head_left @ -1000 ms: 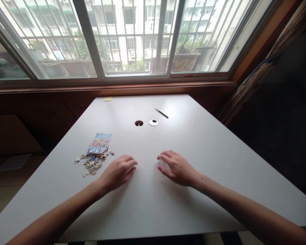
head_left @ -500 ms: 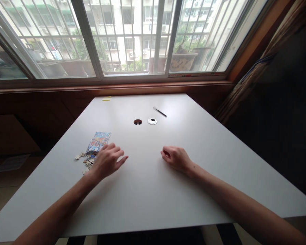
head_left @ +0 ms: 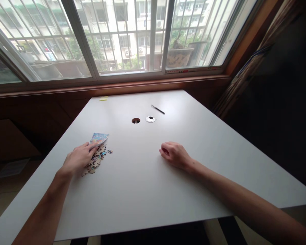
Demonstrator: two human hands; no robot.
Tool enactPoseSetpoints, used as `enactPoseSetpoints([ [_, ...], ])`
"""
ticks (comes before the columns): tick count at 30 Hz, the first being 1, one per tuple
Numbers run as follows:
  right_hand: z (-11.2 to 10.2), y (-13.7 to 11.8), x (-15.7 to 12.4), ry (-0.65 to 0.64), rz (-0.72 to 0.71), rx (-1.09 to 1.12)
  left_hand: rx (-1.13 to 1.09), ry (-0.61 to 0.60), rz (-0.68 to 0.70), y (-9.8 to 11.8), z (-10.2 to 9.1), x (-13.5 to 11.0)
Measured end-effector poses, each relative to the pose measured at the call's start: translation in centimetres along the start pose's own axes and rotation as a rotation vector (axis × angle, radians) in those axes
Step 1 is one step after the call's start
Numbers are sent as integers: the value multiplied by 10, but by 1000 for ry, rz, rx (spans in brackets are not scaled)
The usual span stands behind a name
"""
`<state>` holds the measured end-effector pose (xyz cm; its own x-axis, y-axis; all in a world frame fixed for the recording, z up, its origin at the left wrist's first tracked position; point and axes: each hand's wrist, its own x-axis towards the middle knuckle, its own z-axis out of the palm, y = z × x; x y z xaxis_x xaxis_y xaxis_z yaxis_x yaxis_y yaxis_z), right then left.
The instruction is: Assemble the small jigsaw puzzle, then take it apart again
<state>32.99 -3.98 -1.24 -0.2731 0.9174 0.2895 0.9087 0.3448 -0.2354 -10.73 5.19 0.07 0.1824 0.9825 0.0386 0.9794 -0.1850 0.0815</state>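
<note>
My left hand (head_left: 78, 158) lies flat over a pile of loose jigsaw pieces (head_left: 97, 159) at the left of the white table (head_left: 148, 183). Its fingers are stretched out, and the fingertips touch the near edge of a colourful picture card (head_left: 100, 137) that lies behind the pile. Part of the pile is hidden under the hand. My right hand (head_left: 174, 154) rests on the bare tabletop near the middle, fingers curled into a loose fist with nothing seen in it.
A black pen (head_left: 157, 109), a round cable hole (head_left: 136, 120) and its silver cap (head_left: 150, 119) lie at the far middle. A yellow note (head_left: 103, 98) sits at the far edge. A barred window runs behind the table, and a curtain hangs at the right.
My left hand has moved left from the table's middle onto the jigsaw pile and reached the card. My right hand's fingers curled in from spread to a loose fist.
</note>
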Motion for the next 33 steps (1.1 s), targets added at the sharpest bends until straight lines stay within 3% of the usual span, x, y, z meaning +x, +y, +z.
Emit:
enactPoseSetpoints([
  [2, 1, -1, 1, 4, 8, 12, -21, 41, -10, 6, -8, 2],
  [4, 2, -2, 2, 14, 28, 33, -54, 161, 17, 23, -17, 3],
  [7, 5, -4, 5, 66, 56, 125, -112, 286, 252, 76, -26, 3],
  [10, 3, -2, 8, 190, 11, 229, -93, 215, 542, 151, -17, 0],
  [13, 0, 2, 9, 232, -61, 223, -57, 69, 689, 218, 5, -3],
  [15, 0, 7, 9, 142, -89, 187, -83, 55, 747, 246, 18, -4],
  [17, 2, 11, 9, 44, -93, 140, -143, 41, 810, 255, 22, -3],
  [19, 5, 17, 9, 5, -71, 83, -185, -6, 867, 244, 15, -1],
  [21, 8, 25, 11, 18, -28, 31, -159, -38, 849, 213, 3, -1],
  [23, 9, 34, 12, 35, 36, -1, -74, -11, 683, 168, -9, -3],
  [25, 9, 43, 14, 48, 101, -13, 16, 6, 415, 117, -15, -10],
  [28, 10, 53, 16, 70, 158, -18, 107, -31, 61, 50, -8, -25],
  [30, 11, 55, 16, 98, 185, -24, 112, -59, -56, 21, 4, -34],
  [33, 12, 54, 17, 119, 197, -35, 71, -52, -91, 6, 20, -40],
])
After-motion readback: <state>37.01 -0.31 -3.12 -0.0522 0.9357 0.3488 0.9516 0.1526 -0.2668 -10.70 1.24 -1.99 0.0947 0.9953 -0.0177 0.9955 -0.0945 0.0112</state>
